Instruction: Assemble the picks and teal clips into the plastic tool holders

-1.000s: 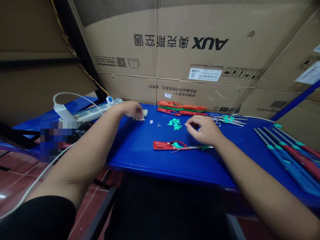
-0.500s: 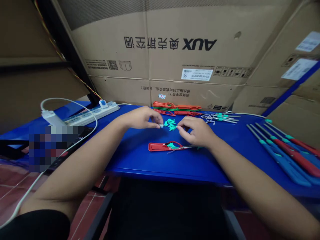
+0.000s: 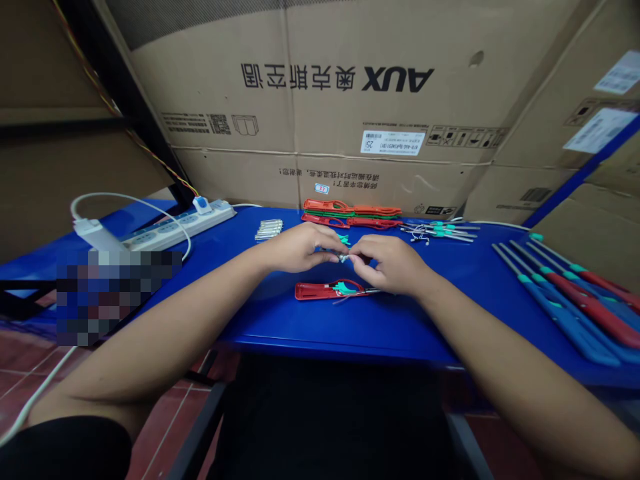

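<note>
My left hand (image 3: 309,247) pinches a small pale, greenish part (image 3: 343,257) between thumb and fingers. Against it, my right hand (image 3: 393,263) is closed in a pinch; what its fingertips hold is too small to make out. The fingertips of both hands nearly meet over the blue table. Behind them, several turquoise plastic pieces (image 3: 345,239) show, partly covered by my left hand. Just in front lies an opened red lighter shell (image 3: 311,291), with a turquoise trigger (image 3: 344,288) and a metal rod in it, its right end under my right hand.
Stacked orange, green and red shell halves (image 3: 353,212) lie at the back. Left of them is a row of metallic cylinders (image 3: 269,229); to the right, metal rods with wires (image 3: 443,231). Blue and red long lighters (image 3: 575,300) lie far right, a power strip (image 3: 175,227) at left.
My right hand has come away from the turquoise pieces, and the two hands' fingertips have drawn together. My left hand has moved right, uncovering the metallic cylinders.
</note>
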Demonstrator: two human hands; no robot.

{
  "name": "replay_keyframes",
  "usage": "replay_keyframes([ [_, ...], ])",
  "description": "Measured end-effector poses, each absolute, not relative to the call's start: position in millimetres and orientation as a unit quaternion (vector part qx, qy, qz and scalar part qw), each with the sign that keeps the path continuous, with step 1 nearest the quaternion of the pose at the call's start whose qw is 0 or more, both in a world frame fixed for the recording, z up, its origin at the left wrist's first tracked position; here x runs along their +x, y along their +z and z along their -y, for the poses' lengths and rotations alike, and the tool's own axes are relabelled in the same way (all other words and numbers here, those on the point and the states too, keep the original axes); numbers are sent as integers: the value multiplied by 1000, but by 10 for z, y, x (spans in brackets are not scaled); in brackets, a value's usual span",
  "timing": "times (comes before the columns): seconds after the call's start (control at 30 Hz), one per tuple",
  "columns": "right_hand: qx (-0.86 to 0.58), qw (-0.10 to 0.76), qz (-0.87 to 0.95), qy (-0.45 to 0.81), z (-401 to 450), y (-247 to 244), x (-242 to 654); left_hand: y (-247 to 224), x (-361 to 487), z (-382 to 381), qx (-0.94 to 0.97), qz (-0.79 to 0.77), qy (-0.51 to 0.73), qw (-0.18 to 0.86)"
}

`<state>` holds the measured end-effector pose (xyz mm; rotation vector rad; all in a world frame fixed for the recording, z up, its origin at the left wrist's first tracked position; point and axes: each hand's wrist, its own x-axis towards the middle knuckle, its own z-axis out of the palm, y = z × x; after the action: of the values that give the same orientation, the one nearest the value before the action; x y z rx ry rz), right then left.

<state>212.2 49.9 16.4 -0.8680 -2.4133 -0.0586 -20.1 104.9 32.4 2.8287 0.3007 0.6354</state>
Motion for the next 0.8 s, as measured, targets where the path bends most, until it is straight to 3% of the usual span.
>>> replay_keyframes([
  [0.53, -300, 293, 908, -26, -528, 109, 2115, 210, -78, -922, 955, -163, 245, 15],
  [0.8, -305, 215, 928, -8, -606, 46, 2151, 103, 9, -932, 956, -210, 203, 2],
])
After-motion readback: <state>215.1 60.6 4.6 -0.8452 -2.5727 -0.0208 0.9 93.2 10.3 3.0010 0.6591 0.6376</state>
